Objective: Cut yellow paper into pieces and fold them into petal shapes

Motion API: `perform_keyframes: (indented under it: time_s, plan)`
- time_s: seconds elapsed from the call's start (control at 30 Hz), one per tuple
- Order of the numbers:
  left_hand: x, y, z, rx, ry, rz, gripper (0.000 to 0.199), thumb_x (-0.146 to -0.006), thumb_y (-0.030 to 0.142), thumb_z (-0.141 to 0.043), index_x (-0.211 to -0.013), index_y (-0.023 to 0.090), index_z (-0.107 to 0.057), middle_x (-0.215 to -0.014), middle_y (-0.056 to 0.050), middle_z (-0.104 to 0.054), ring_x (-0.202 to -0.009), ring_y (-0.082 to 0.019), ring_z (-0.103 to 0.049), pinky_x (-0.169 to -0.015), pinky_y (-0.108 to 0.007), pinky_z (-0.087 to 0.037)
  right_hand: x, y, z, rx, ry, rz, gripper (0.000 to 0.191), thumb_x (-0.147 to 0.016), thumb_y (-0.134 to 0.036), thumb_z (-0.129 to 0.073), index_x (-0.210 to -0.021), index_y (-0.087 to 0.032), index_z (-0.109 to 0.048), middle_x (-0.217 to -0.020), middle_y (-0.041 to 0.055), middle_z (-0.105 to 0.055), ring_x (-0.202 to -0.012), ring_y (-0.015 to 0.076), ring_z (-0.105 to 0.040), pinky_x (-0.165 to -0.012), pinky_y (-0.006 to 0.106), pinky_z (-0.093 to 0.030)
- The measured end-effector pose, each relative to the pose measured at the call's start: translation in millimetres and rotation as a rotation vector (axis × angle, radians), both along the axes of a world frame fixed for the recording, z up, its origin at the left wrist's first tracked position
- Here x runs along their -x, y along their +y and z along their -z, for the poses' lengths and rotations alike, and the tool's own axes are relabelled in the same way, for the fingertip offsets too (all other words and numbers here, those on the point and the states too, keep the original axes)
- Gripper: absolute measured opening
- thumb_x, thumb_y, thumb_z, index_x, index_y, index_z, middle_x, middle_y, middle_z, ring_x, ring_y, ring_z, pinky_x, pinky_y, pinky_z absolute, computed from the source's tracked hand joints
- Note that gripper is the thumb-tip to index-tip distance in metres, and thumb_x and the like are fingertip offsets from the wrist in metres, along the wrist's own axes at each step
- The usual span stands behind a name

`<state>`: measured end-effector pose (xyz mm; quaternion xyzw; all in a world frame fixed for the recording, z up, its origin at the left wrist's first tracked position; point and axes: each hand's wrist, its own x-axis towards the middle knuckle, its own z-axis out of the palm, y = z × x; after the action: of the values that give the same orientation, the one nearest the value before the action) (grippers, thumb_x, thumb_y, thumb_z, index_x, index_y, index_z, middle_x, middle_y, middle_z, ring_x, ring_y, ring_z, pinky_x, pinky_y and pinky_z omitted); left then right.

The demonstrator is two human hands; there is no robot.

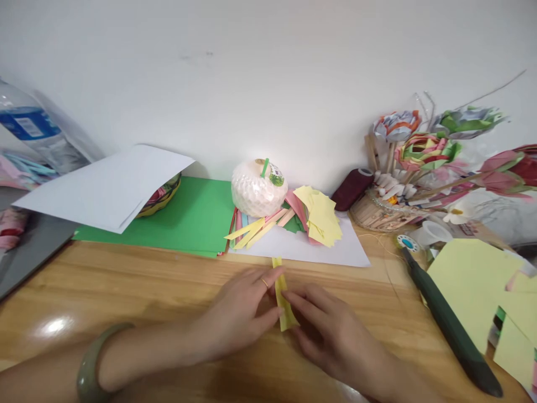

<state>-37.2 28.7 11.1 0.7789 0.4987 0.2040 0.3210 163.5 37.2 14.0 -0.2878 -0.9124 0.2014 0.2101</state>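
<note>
A narrow strip of yellow paper (287, 319), with a crease along its length, lies upright in the view between my two hands above the wooden table. My left hand (239, 308) holds it from the left, index finger across its upper part and thumb at its lower left edge. From the right, the fingertips of my right hand (335, 327) press on its middle, with the thumb near the lower end. Just beyond the strip, cut yellow paper pieces (323, 215) and thin yellow strips (251, 232) rest on a white sheet (344, 246).
Green sheets (197, 218) lie at the back left, partly under white paper (104, 184) and a basket. A foam-netted coconut (258, 187) stands behind the strips. On the right are a dark thread spool (354, 187), a basket of paper flowers (377, 210), a dark-handled tool (453, 330) and yellow sheets (465, 285).
</note>
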Motion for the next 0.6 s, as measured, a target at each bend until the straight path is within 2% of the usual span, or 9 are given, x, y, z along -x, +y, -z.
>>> perform_keyframes:
  time_s: [0.1,0.17,0.33,0.4,0.47,0.53,0.6]
  plan:
    - [-1.1,-0.6,-3.3,0.033,0.026,0.013,0.059,-0.077,0.021,-0.059,-0.133,0.02,-0.039,-0.099,-0.005,-0.062,-0.096,-0.023,-0.053,-0.089,-0.041,-0.043,1.3,-1.5,3.1,-0.002,-0.018,-0.018,0.038,-0.082,-0.014,-0.052,-0.119,-0.016,-0.047,-0.098,0.0096,-0.06,-0.087,0.0187,-0.058,-0.07,0.031,-0.052]
    - [-1.3,-1.0,-5.7,0.057,0.019,0.025,0.06,-0.077,0.023,-0.059,-0.133,0.019,-0.038,-0.091,-0.003,-0.063,-0.094,-0.023,-0.053,-0.087,-0.04,-0.043,1.3,-2.5,5.5,0.002,-0.025,-0.012,0.039,-0.081,-0.017,-0.056,-0.119,-0.017,-0.047,-0.1,0.0093,-0.06,-0.088,0.0193,-0.057,-0.071,0.031,-0.052]
    - [-0.3,-1.7,-7.4,0.006,-0.02,0.061,0.046,-0.084,0.023,-0.051,-0.129,0.02,-0.044,-0.085,-0.001,-0.065,-0.092,-0.021,-0.053,-0.085,-0.038,-0.042,1.9,-3.9,9.2,-0.074,-0.024,0.067,0.034,-0.082,-0.017,-0.056,-0.115,-0.016,-0.049,-0.1,0.0093,-0.061,-0.089,0.0202,-0.058,-0.073,0.033,-0.051]
    - [-0.5,-1.6,-5.8,-0.064,-0.013,0.081,0.035,-0.084,0.021,-0.05,-0.119,0.02,-0.053,-0.086,-0.002,-0.065,-0.087,-0.02,-0.054,-0.081,-0.036,-0.043,3.2,-4.6,8.4,-0.093,-0.037,0.105,0.025,-0.082,-0.019,-0.057,-0.107,-0.017,-0.053,-0.094,0.0078,-0.062,-0.084,0.0197,-0.059,-0.069,0.032,-0.051]
    - [-1.0,-1.5,-3.8,-0.129,-0.014,0.093,0.022,-0.084,0.019,-0.05,-0.102,0.02,-0.062,-0.083,-0.002,-0.065,-0.082,-0.019,-0.054,-0.076,-0.033,-0.044,4.4,-5.3,6.8,-0.078,-0.067,0.134,0.014,-0.081,-0.024,-0.06,-0.093,-0.018,-0.056,-0.084,0.0054,-0.062,-0.076,0.0182,-0.059,-0.062,0.029,-0.049]
    - [-1.5,-1.4,-2.5,-0.168,-0.026,0.085,0.014,-0.085,0.019,-0.051,-0.085,0.018,-0.065,-0.077,-0.002,-0.063,-0.079,-0.018,-0.053,-0.072,-0.03,-0.044,4.7,-5.7,5.4,-0.042,-0.105,0.141,0.015,-0.078,-0.028,-0.065,-0.081,-0.019,-0.054,-0.076,0.003,-0.06,-0.069,0.0165,-0.057,-0.056,0.027,-0.047]
    - [-1.5,-1.1,-1.8,-0.183,-0.031,0.063,0.01,-0.082,0.019,-0.054,-0.078,0.017,-0.063,-0.074,-0.001,-0.061,-0.077,-0.016,-0.053,-0.071,-0.029,-0.044,3.9,-5.5,5.1,-0.003,-0.118,0.112,0.02,-0.075,-0.031,-0.069,-0.078,-0.019,-0.053,-0.075,0.0022,-0.058,-0.068,0.0159,-0.056,-0.055,0.026,-0.045]
